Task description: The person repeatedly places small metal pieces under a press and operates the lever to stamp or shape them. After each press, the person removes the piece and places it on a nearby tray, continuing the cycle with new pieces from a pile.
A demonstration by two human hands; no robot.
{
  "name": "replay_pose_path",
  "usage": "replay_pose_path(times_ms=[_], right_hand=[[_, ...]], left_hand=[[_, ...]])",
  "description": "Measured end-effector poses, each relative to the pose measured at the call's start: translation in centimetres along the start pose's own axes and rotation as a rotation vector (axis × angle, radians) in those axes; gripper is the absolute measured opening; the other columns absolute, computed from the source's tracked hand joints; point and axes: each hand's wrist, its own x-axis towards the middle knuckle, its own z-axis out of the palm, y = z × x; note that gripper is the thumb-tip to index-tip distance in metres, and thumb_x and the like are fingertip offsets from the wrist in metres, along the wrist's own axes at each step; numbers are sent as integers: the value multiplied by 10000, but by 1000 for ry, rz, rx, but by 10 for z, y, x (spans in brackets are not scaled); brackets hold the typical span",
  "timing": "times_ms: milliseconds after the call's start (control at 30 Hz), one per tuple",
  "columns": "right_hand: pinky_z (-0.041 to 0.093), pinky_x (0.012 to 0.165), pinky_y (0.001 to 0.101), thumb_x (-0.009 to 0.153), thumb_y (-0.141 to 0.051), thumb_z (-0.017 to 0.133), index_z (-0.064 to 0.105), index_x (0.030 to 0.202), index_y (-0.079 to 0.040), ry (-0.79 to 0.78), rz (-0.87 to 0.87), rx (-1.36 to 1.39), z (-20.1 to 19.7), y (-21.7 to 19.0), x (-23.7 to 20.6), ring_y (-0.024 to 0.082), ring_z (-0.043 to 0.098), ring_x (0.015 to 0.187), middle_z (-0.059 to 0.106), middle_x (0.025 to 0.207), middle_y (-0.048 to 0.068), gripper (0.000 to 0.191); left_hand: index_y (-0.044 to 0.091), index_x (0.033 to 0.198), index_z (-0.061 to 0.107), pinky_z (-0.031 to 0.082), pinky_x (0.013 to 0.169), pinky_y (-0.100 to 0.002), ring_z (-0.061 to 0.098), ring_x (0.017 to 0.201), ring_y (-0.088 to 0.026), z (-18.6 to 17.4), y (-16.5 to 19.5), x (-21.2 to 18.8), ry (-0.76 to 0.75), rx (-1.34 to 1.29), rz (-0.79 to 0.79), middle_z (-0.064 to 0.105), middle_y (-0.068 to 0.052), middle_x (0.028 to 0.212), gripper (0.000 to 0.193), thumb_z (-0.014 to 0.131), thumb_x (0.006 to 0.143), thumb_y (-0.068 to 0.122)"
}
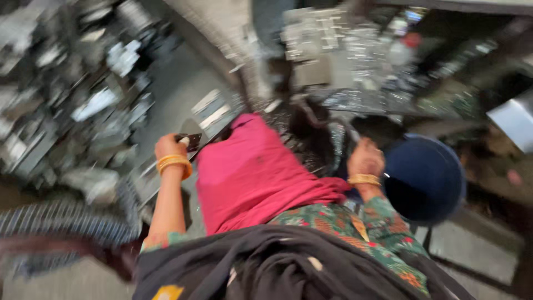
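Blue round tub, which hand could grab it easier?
Probably the right. The right hand sits just beside the blue tub, while the left hand is far across the pink cloth, touching a small dark flat thing.

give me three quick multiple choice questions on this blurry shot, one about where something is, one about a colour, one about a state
1. Where is the dark blue round tub?
A. beside the right hand
B. beside the left hand
C. on top of the pink cloth

2. What colour are the bangles on the left wrist?
A. silver
B. golden yellow
C. black

3. What is the left hand doing?
A. hanging free with nothing near it
B. gripping a small dark flat object
C. resting flat on the blue tub

Answers:
1. A, the tub sits just past the right hand, at the right of the view.
2. B, the bands on that wrist show golden yellow.
3. B, the fingers close around a small dark piece; the blur hides what it is.
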Motion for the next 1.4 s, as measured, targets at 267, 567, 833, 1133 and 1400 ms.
replay_pose_path(times_ms=[267, 567, 833, 1133, 1400], right_hand=[[569, 723, 456, 908, -188, 532, 615, 1103, -92, -62, 49, 75, -29, -15, 5, 320, 715, 866, 699, 1003, 126, 232], [596, 656, 438, 904, -139, 575, 607, 1120, -98, -178, -8, 88, -65, -9, 22, 342, 736, 840, 716, 976, 155, 222], [596, 602, 405, 906, -161, 603, 626, 1077, -110, -154, -76, -38, -107, -16, 55, 308, 746, 793, 721, 897, 134, 180], [589, 621, 410, 943, -161, 566, 630, 1053, -113, -161, -53, -44, -113, -19, 55, 307, 744, 797, 721, 908, 130, 136], [583, 568, 411, 990, -179, 548, 640, 1065, -119, -183, -41, -18, -98, -16, 53, 289, 739, 769, 707, 874, 107, 133]], left_hand=[[39, 1159, 689, 514, 649, -450, 652, 725, -314, 91, 254, -35, 515, -85, 943, 701, -143, 887, 225, 596, 983, 142], [88, 1079, 725, 436, 842, -404, 597, 1117, -267, 179, 357, -81, 132, 254, 810, 677, -118, 1253, 279, 477, 994, 184], [64, 1172, 717, 377, 997, -448, 532, 1200, -262, 184, 354, -70, 50, 456, 820, 651, -109, 1282, 316, 481, 1003, 189], [96, 1139, 755, 270, 1120, -523, 436, 1398, -340, 169, 361, -63, -16, 571, 841, 555, -163, 1458, 350, 514, 957, 274], [30, 1198, 757, 167, 1256, -557, 446, 1422, -388, 164, 382, -58, -32, 553, 781, 615, -217, 1419, 386, 477, 1057, 254]])
